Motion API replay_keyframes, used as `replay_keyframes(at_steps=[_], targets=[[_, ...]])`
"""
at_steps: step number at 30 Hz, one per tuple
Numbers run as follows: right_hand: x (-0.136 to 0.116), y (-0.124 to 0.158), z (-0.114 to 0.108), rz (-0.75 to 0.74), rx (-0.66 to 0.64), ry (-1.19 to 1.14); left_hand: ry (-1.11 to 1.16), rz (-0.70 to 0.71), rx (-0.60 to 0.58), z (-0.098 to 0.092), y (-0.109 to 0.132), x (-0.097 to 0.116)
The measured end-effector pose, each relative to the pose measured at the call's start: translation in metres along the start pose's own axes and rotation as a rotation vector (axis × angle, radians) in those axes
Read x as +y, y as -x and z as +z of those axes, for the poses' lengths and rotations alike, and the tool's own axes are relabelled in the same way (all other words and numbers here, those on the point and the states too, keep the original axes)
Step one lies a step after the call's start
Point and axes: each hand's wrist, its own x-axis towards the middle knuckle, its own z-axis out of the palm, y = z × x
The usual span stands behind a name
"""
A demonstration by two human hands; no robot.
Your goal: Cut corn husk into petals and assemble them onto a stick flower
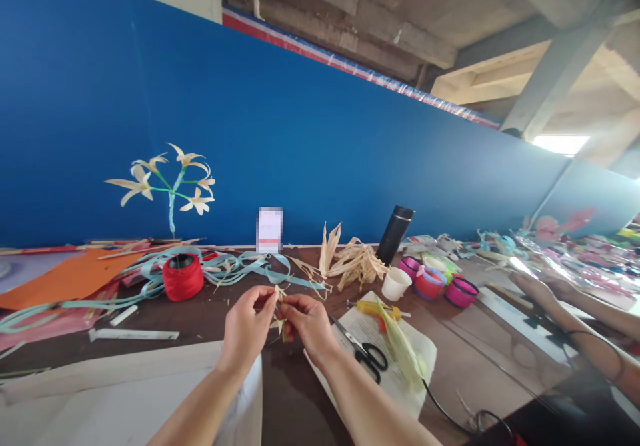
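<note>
Near the middle of the table, my left hand [249, 319] and my right hand [309, 325] meet with fingertips pinched together. Both are closed on a small pale piece of corn husk [277, 293]; its strips hang below the fingers, and much of it is hidden by them. Right of my hands, black-handled scissors [373, 358] lie on a printed paper sheet [411, 399]. Beside them is a pale green corn husk [403, 346], with a yellow glue gun [379, 310] partly behind it. A bundle of dry husks [357, 263] sits beyond my hands.
A red spool [183, 278] and light blue ribbon [245, 269] lie at left. A finished husk flower stem [173, 196] stands by the blue wall. At right are a black bottle [395, 235], a white cup [396, 284], colourful small containers [461, 293] and another person's arms [575, 319].
</note>
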Motion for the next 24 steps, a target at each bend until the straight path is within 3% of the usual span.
replay_keyframes(at_steps=[5, 10, 15, 24], targets=[[0.000, 0.000, 0.001, 0.009, 0.000, -0.030, 0.038, -0.025, 0.003, 0.000, -0.001, -0.001], [0.001, 0.000, -0.001, 0.027, 0.005, -0.128, 0.214, -0.122, -0.116, 0.000, -0.003, -0.001], [-0.004, 0.000, -0.002, 0.059, 0.010, -0.218, 0.238, -0.169, -0.201, -0.001, -0.005, 0.001], [-0.010, 0.004, -0.002, 0.122, -0.012, -0.260, 0.370, -0.234, -0.274, -0.002, -0.007, -0.002]])
